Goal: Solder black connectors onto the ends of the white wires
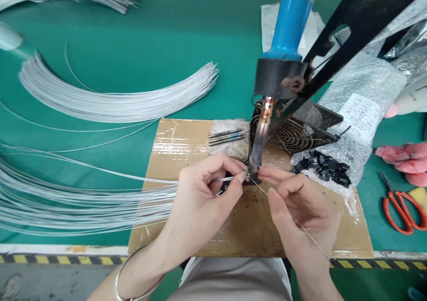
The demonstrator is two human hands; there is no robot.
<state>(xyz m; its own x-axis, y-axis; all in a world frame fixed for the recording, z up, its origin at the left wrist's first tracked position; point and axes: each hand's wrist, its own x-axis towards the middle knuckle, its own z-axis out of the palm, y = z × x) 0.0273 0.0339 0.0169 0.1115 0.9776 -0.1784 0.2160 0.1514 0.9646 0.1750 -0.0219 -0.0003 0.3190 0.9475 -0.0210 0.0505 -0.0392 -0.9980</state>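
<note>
My left hand (208, 198) pinches the end of a white wire (163, 181) just under the tip of a blue-handled soldering iron (260, 143), which is clamped in a black stand (353, 42). To the right of the tip, my right hand (300, 212) has thumb and fingers closed around a thin silvery solder wire (310, 236). The wire's end reaches toward the tip, and its tail runs down over the palm. Whatever small part sits between the left fingertips is too small to make out. Beneath both hands is a brown cardboard sheet (247, 238).
White wire bundles (126, 103) lie on the green table (150, 38) at left. Behind the iron sits a black fan (290, 132). At right are small black pieces (323, 167) on bubble wrap (370, 87), red-handled scissors (402, 209) and pink items (405, 158).
</note>
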